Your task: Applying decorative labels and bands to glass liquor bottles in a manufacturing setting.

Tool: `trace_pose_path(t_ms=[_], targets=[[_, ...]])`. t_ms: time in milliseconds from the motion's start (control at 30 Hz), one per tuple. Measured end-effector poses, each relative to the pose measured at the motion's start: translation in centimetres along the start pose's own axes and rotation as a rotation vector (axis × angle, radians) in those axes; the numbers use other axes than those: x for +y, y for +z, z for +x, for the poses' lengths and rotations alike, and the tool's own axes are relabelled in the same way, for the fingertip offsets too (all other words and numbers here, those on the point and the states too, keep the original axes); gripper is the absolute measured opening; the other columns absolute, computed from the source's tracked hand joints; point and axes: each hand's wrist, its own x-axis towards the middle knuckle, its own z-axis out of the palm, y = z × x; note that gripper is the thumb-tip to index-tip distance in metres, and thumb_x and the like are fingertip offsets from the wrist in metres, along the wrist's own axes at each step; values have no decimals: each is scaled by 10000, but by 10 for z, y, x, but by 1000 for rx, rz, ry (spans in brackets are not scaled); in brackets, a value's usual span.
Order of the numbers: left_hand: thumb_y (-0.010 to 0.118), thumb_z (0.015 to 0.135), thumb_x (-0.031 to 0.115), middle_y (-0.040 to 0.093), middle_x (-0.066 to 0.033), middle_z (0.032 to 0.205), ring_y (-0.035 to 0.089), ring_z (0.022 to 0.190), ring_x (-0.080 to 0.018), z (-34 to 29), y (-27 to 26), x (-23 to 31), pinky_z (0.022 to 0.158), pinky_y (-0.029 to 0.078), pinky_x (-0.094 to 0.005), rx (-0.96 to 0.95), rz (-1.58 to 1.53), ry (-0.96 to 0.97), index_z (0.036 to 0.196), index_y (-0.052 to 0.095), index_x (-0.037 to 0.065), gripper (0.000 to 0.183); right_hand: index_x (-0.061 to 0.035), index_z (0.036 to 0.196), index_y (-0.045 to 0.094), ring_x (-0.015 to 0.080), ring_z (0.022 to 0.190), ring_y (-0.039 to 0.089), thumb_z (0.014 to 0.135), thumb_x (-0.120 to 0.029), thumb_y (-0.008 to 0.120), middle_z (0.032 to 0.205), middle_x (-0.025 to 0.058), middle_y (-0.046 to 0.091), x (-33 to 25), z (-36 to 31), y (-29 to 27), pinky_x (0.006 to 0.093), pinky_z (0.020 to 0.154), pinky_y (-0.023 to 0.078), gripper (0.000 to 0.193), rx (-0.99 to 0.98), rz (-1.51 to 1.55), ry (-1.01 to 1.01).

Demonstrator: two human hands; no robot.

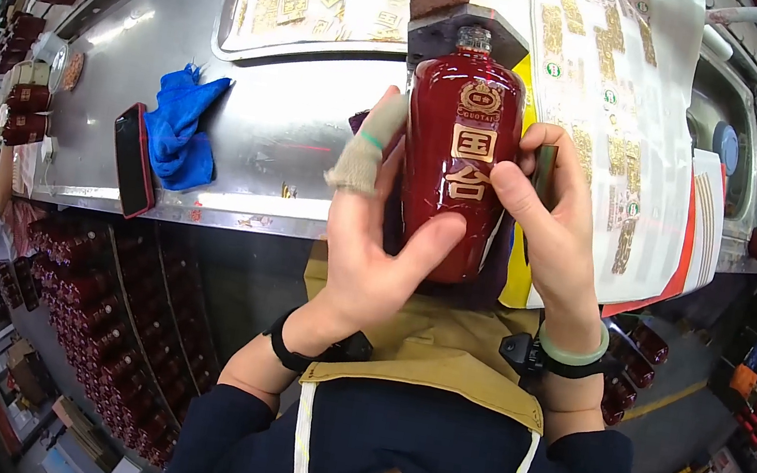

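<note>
A dark red glass bottle (459, 141) with a clear threaded neck and gold raised lettering stands upright in front of me, its neck pointing away. My left hand (370, 260) grips its left side, thumb across the lower front. Knit covers wrap one or more fingers of that hand. On the other side my right hand (558, 229) presses its thumb against the bottle beside the gold characters, fingers curled around the right edge. A narrow dark olive strip (544, 173) shows between that thumb and fingers; what it is I cannot make out.
Backing sheets with gold stickers (601, 123) lie to the right, beside a sink (745, 174). A metal tray (223, 42) with gold decals is at the far left-centre. A blue cloth (184, 129) and a phone (133, 161) sit left. Red bottles (89, 340) stand in rows below.
</note>
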Motion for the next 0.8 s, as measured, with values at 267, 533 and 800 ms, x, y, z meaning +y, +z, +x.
trace_pose_path(t_ms=[267, 533, 800], targets=[[697, 962, 5, 418, -182, 1566, 507, 1384, -249, 18, 1, 11, 1157, 435, -394, -75, -80, -172, 1605, 210, -33, 808, -99, 1103, 520, 38, 815, 419, 874, -187, 860, 922, -53, 473, 4, 0, -1, 196, 699, 358, 420, -2, -85, -36], [681, 972, 4, 413, -188, 1572, 490, 1400, -250, 17, 0, 9, 1168, 420, -399, -80, -73, -143, 1611, 196, -35, 804, -96, 1105, 519, 37, 807, 422, 872, -173, 861, 905, -56, 474, 4, 1, 2, 196, 688, 359, 421, -10, -55, -39], [675, 988, 37, 441, -178, 1546, 523, 1366, -247, 22, 2, 12, 1135, 458, -389, -55, -103, -165, 1596, 235, -29, 754, -92, 1122, 528, 36, 848, 417, 872, -166, 863, 927, -61, 458, -3, 2, -3, 189, 732, 364, 425, 12, 155, 173]])
